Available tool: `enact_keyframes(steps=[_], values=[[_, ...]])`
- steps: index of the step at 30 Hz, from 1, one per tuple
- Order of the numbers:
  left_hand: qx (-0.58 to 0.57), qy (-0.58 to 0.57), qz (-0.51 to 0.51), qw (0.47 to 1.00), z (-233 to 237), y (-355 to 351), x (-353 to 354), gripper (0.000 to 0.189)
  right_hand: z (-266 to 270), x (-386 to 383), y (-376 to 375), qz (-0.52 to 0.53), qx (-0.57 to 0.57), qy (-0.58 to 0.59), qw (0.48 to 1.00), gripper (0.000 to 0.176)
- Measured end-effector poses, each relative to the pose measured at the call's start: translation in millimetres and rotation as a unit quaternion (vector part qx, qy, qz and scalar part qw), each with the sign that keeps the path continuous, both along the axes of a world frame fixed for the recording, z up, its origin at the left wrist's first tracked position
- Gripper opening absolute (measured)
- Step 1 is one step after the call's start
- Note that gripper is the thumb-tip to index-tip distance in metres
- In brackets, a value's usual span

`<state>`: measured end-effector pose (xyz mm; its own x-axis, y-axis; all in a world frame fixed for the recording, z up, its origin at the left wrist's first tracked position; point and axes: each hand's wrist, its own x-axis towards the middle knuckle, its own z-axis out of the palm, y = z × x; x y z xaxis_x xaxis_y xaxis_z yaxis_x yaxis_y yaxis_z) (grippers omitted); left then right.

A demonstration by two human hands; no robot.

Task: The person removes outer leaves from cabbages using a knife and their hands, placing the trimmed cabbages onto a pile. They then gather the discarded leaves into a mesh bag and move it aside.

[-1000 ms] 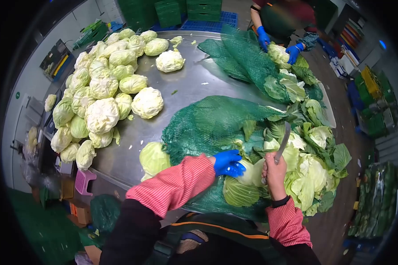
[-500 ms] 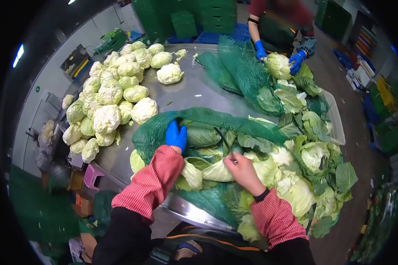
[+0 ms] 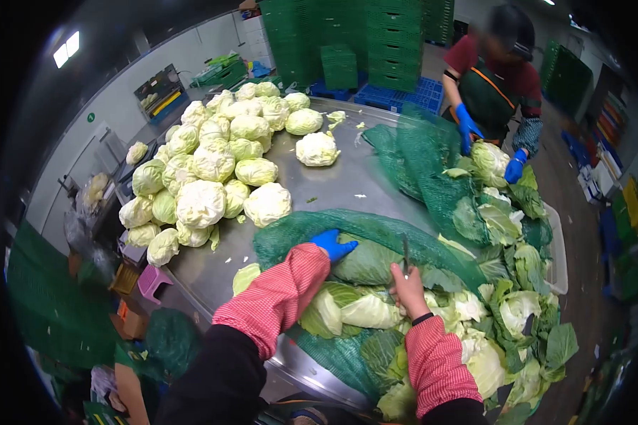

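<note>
A large green cabbage [image 3: 367, 263] with its outer leaves on lies in the opening of a green mesh sack [image 3: 383, 224]. My left hand [image 3: 335, 245], in a blue glove, grips the far left end of this cabbage, its fingertips partly against the leaves. In my bare right hand [image 3: 408, 290], a knife [image 3: 405, 252] is held with its dark blade pointing up, just right of the cabbage. Below both hands lie pale trimmed leaves [image 3: 370, 312] on the netting.
Trimmed cabbages [image 3: 213, 163] are heaped at the left of the metal table [image 3: 326, 191]; one cabbage [image 3: 317, 149] lies apart. Loose leaves [image 3: 521, 312] pile up at right beside a white bin [image 3: 556, 248]. Across the table, a co-worker [image 3: 500, 92] in blue gloves holds another cabbage [image 3: 490, 163].
The view has shifted, so the table sits lower and further right. My right hand has moved away from the pale leaves, raising the knife blade upright. More of the green cabbage shows under my left hand.
</note>
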<state>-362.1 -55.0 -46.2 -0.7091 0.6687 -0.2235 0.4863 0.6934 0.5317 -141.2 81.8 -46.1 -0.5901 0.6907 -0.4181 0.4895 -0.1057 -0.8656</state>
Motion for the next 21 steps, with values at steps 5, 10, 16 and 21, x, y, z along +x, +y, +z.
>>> enact_keyframes(steps=[5, 10, 16, 21], values=[[0.120, -0.211, -0.020, 0.970, 8.4, -10.5, -6.1, 0.079, 1.5, -10.8, -18.2, -0.028, -0.111, 0.102, 0.988, 0.045], [0.177, -0.380, -0.044, 0.907, 26.3, -30.1, 32.5, 0.069, 57.1, 44.2, -60.1, -0.007, 0.138, 0.031, 0.990, 0.044], [0.239, -0.419, -0.158, 0.862, -7.7, -36.9, 85.8, 0.077, 164.7, 138.6, -108.2, 0.013, 0.390, 0.013, 0.921, 0.059], [0.282, -0.446, -0.132, 0.839, 14.6, -38.3, 146.9, 0.083, 123.9, 197.9, -119.3, 0.080, 0.518, -0.045, 0.851, 0.061]])
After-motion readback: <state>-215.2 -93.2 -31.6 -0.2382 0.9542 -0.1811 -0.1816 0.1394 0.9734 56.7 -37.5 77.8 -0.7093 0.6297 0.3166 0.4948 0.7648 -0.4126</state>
